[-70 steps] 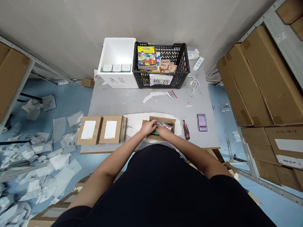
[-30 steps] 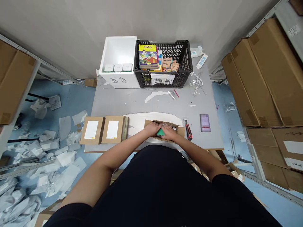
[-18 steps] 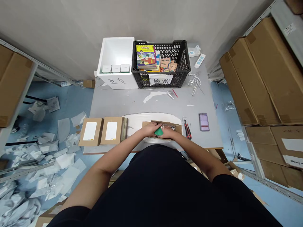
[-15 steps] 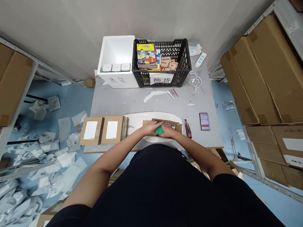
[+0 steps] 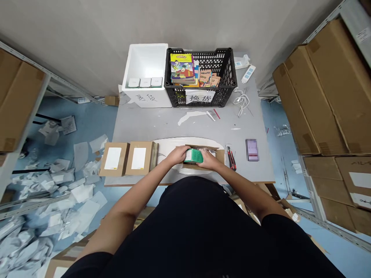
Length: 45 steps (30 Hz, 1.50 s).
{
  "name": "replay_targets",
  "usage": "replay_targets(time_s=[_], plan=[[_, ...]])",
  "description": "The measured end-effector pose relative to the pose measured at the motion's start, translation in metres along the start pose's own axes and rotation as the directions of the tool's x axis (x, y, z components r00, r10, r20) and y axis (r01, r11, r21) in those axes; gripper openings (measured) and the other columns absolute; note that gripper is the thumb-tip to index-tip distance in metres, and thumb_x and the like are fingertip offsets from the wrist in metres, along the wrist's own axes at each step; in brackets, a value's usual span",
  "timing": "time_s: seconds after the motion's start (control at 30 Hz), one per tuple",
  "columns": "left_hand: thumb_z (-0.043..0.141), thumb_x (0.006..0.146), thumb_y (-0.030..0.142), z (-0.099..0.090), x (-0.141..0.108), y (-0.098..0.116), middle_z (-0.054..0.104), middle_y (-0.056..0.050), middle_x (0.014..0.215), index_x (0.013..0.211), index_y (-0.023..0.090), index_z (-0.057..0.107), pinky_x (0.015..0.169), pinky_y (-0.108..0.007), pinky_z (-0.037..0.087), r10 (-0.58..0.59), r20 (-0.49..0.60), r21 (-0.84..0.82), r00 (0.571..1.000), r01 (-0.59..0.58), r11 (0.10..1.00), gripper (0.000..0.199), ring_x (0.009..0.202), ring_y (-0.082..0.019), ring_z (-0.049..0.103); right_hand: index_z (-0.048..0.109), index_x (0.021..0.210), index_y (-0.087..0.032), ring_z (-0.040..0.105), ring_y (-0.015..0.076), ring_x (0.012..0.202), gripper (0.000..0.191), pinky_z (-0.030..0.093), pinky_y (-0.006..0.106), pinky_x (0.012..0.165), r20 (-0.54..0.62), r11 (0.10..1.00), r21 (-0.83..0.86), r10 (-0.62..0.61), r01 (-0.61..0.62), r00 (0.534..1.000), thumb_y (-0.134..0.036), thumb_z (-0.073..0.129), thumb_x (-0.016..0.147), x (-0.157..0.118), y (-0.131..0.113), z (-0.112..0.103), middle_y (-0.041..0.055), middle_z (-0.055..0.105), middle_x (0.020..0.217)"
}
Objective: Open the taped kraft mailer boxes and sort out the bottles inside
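Note:
A small green and white box (image 5: 194, 155) is between my two hands, over the open cardboard box (image 5: 221, 156) at the table's front edge. My left hand (image 5: 177, 155) grips its left end, and my right hand (image 5: 208, 160) closes on its right end. Clear wrapping and something white show inside the cardboard box behind my right hand; most of its inside is hidden. Just right of it lies a red and black utility knife (image 5: 231, 158).
Two closed cartons (image 5: 139, 158) with white labels stand at the left. At the back are a white foam box (image 5: 147, 98) and a black crate (image 5: 226, 96) holding books. A phone (image 5: 252, 150) and a white cable (image 5: 241, 101) lie at the right. Paper scraps (image 5: 82, 193) litter the floor.
The green and white box has come up out of the cardboard box and shows more of its white side. My left hand has shifted to its left end.

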<state>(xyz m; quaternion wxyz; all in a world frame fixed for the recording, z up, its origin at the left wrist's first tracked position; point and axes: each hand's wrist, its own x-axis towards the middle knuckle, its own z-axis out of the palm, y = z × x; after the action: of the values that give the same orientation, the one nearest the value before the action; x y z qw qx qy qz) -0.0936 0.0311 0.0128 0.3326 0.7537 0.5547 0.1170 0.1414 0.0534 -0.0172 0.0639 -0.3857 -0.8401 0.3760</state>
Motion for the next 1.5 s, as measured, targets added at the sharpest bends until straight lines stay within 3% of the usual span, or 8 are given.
replay_targets(time_s=[0.13, 0.3, 0.43, 0.8, 0.97, 1.17, 1.3, 1.5], plan=[[0.04, 0.084, 0.013, 0.001, -0.008, -0.004, 0.059, -0.005, 0.133, 0.136, 0.021, 0.049, 0.106, -0.036, 0.042, -0.052, -0.073, -0.076, 0.996, 0.047, 0.996, 0.053, 0.122, -0.019, 0.054, 0.045, 0.132, -0.012, 0.049, 0.0314, 0.122, 0.071, 0.038, 0.043, 0.102, 0.006, 0.999, -0.054, -0.008, 0.008, 1.0, -0.028, 0.072, 0.068, -0.001, 0.001, -0.004, 0.0183, 0.055, 0.129], [0.064, 0.081, 0.043, 0.0, -0.012, 0.02, 0.047, -0.012, 0.143, 0.148, 0.021, 0.032, 0.107, -0.041, 0.038, 0.157, 0.043, 0.015, 0.987, -0.158, 0.987, 0.076, 0.13, -0.028, 0.045, 0.045, 0.132, -0.011, 0.05, 0.0322, 0.121, 0.07, 0.037, 0.045, 0.103, 0.071, 0.991, -0.129, -0.033, 0.042, 0.997, -0.032, 0.071, 0.071, 0.002, -0.001, 0.001, 0.0189, 0.056, 0.127], [0.075, 0.073, 0.042, 0.007, -0.012, 0.03, 0.049, -0.016, 0.135, 0.149, 0.021, 0.027, 0.1, -0.042, 0.042, 0.121, 0.073, 0.079, 0.99, -0.127, 0.989, 0.093, 0.122, -0.031, 0.05, 0.047, 0.131, -0.01, 0.051, 0.0327, 0.12, 0.071, 0.037, 0.046, 0.103, 0.04, 0.99, -0.132, -0.051, 0.056, 0.998, -0.042, 0.072, 0.072, 0.005, -0.008, 0.003, 0.0188, 0.058, 0.125], [0.074, 0.075, 0.043, -0.029, -0.038, 0.02, 0.049, -0.009, 0.135, 0.141, 0.026, 0.04, 0.106, -0.039, 0.04, -0.019, -0.183, -0.258, 0.983, -0.029, 0.966, 0.077, 0.126, -0.026, 0.047, 0.026, 0.152, -0.021, 0.032, 0.0309, 0.14, 0.095, 0.025, 0.045, 0.114, 0.072, 0.999, 0.006, -0.033, 0.033, 0.997, -0.055, 0.07, 0.075, -0.016, -0.008, -0.042, 0.0148, 0.036, 0.152], [0.076, 0.072, 0.043, -0.05, -0.059, 0.023, 0.052, -0.009, 0.127, 0.13, 0.023, 0.048, 0.094, -0.037, 0.05, -0.162, -0.26, -0.539, 0.952, -0.004, 0.842, 0.066, 0.114, -0.024, 0.055, 0.026, 0.152, -0.026, 0.033, 0.0315, 0.139, 0.097, 0.027, 0.047, 0.113, -0.099, 0.965, 0.263, 0.045, -0.018, 0.994, -0.052, 0.075, 0.072, -0.035, -0.018, -0.062, 0.0124, 0.036, 0.151], [0.076, 0.071, 0.045, -0.052, -0.076, 0.034, 0.049, -0.008, 0.13, 0.129, 0.027, 0.046, 0.067, -0.03, 0.058, -0.267, -0.247, -0.727, 0.932, 0.004, 0.687, 0.068, 0.101, -0.022, 0.059, 0.017, 0.152, -0.024, 0.039, 0.0266, 0.136, 0.103, 0.035, 0.041, 0.11, -0.221, 0.669, 0.739, 0.129, 0.08, 0.967, -0.058, 0.072, 0.071, -0.047, -0.051, -0.062, 0.0127, 0.037, 0.15], [0.076, 0.071, 0.044, -0.056, -0.081, 0.044, 0.05, -0.01, 0.132, 0.131, 0.024, 0.048, 0.085, -0.039, 0.056, -0.203, -0.208, -0.625, 0.957, 0.03, 0.78, 0.069, 0.113, -0.027, 0.057, 0.029, 0.147, -0.023, 0.042, 0.0272, 0.133, 0.094, 0.035, 0.041, 0.11, -0.303, 0.665, 0.74, 0.194, 0.103, 0.933, -0.058, 0.072, 0.071, -0.054, -0.071, -0.066, 0.0116, 0.043, 0.144], [0.078, 0.07, 0.043, -0.07, -0.081, 0.076, 0.048, -0.009, 0.14, 0.14, 0.026, 0.042, 0.109, -0.045, 0.037, 0.01, -0.104, -0.258, 0.995, -0.037, 0.965, 0.081, 0.129, -0.03, 0.046, 0.04, 0.141, -0.025, 0.041, 0.0299, 0.131, 0.084, 0.033, 0.046, 0.111, -0.359, 0.883, 0.462, 0.099, 0.084, 0.928, -0.044, 0.078, 0.069, -0.069, -0.096, -0.084, 0.0107, 0.045, 0.138]])
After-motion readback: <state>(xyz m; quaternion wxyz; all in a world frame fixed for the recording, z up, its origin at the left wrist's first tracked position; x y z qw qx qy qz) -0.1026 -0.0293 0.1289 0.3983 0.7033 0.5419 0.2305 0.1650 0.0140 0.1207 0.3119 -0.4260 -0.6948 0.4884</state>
